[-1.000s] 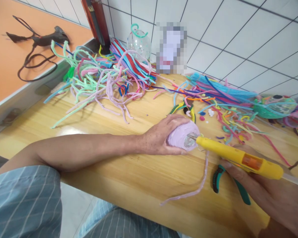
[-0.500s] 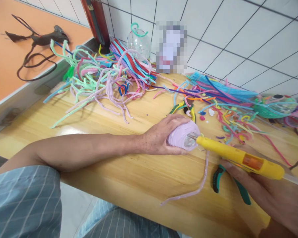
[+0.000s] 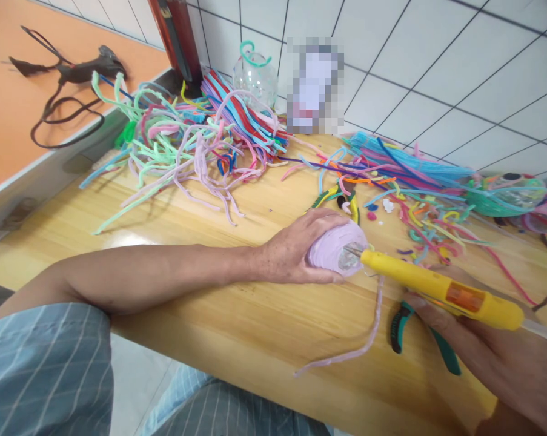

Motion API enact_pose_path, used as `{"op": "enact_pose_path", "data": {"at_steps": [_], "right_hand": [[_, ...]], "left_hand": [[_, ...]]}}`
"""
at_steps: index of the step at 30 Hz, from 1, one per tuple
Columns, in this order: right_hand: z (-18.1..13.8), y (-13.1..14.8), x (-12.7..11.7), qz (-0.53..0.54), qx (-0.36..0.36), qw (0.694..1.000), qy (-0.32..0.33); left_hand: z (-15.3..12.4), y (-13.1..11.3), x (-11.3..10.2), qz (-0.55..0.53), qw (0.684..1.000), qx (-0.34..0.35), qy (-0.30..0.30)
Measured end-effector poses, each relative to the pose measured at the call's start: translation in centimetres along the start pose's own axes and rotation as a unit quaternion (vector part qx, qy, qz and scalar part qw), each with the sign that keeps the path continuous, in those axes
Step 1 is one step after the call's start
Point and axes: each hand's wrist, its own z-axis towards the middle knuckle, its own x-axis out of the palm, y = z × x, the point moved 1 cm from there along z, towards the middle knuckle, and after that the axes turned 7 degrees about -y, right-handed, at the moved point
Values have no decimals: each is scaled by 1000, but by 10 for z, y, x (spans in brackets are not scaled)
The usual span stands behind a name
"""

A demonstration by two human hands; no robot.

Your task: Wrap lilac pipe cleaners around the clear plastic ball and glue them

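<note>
My left hand (image 3: 295, 249) is wrapped round a round ball covered in lilac pipe cleaner (image 3: 334, 249), holding it on the wooden table (image 3: 237, 327). A loose lilac pipe-cleaner tail (image 3: 352, 351) trails from the ball toward the table's front. My right hand (image 3: 495, 354) grips a yellow glue gun (image 3: 441, 292), and its metal nozzle touches the bare clear patch of the ball.
Heaps of coloured pipe cleaners (image 3: 195, 142) lie across the back of the table, with more at the right (image 3: 404, 175). Green-handled pliers (image 3: 437, 345) lie under my right hand. A clear ball (image 3: 255, 75) stands by the tiled wall. A black glue gun (image 3: 85, 69) rests on the orange surface.
</note>
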Motion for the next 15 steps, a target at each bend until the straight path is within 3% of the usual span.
{"op": "enact_pose_path", "data": {"at_steps": [8,15], "right_hand": [[-4,-3,-3,-2,15,1000,24],[-3,-3,-2,-23,-19,999,18]], "left_hand": [[1,0,-1,-3,1000,2,1],[0,0,-1,-1,1000,-11,17]]}}
